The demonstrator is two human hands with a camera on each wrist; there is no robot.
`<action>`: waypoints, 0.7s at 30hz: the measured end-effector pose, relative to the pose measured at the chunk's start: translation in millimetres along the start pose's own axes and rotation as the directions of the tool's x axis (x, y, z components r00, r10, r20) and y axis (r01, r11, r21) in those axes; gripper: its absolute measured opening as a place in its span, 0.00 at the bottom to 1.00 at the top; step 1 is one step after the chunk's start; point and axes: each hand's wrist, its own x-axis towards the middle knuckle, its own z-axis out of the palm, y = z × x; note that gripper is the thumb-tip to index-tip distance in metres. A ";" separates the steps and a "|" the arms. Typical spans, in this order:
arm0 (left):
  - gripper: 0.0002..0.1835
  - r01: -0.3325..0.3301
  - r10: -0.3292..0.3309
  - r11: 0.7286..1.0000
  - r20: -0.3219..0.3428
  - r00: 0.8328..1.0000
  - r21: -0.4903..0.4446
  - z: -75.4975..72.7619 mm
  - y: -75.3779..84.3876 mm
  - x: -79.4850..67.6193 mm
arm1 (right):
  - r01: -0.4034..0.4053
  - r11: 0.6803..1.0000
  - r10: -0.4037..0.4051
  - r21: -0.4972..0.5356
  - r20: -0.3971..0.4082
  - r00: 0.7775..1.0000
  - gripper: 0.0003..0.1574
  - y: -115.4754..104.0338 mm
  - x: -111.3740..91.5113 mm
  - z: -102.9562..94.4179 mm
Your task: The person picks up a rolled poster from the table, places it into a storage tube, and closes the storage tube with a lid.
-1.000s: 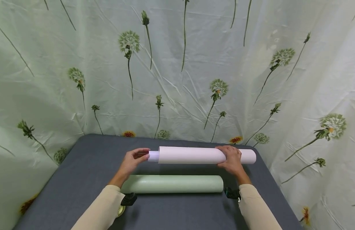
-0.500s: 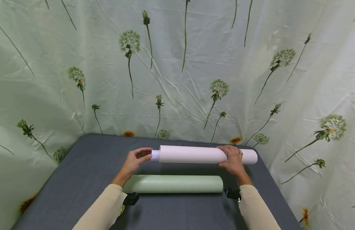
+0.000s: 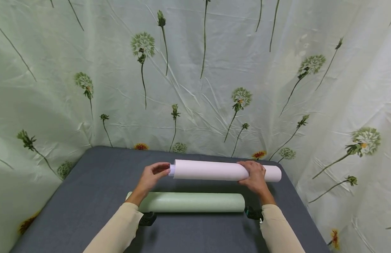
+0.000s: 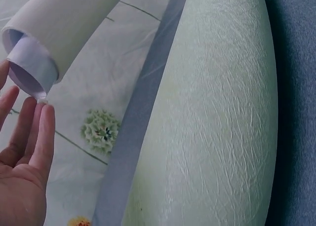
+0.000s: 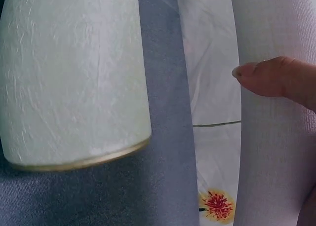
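A pale pink wallpaper roll [image 3: 211,170] is held level above the table, with my right hand [image 3: 255,175] wrapped round it near its right end. In the right wrist view my thumb [image 5: 274,78] lies along the roll's surface. A smaller whitish inner tube [image 4: 34,63] pokes a little out of the roll's left end. My left hand [image 3: 151,178] has its fingertips right at the inner tube's open rim, the fingers [image 4: 44,137] fairly straight. Nearer to me, a pale green textured wallpaper roll [image 3: 195,202] lies on the table, partly hidden by my left forearm.
The table has a dark grey-blue cloth [image 3: 195,233]. Behind it and along both sides hangs a pale curtain [image 3: 195,88] printed with dandelions.
My left hand has moved right, and the inner tube has slid further into the pink wallpaper roll, so less of it sticks out. My right hand keeps its hold.
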 end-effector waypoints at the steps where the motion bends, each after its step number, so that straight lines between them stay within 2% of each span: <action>1: 0.21 -0.005 0.005 1.000 0.001 1.000 0.009 0.8 -0.4 0.4 | 0.002 1.000 -0.002 0.002 -0.003 1.000 0.43 -0.5 0.2 0.5; 10: 0.19 -0.002 0.004 0.998 -0.027 1.000 0.067 5.6 -0.7 3.0 | 0.003 1.000 -0.003 0.017 -0.007 1.000 0.42 -3.7 3.2 2.8; 21: 0.16 -0.017 0.021 0.990 -0.025 0.999 0.137 9.3 0.7 3.8 | -0.003 1.000 0.004 0.022 -0.023 1.000 0.43 -3.8 -2.4 6.8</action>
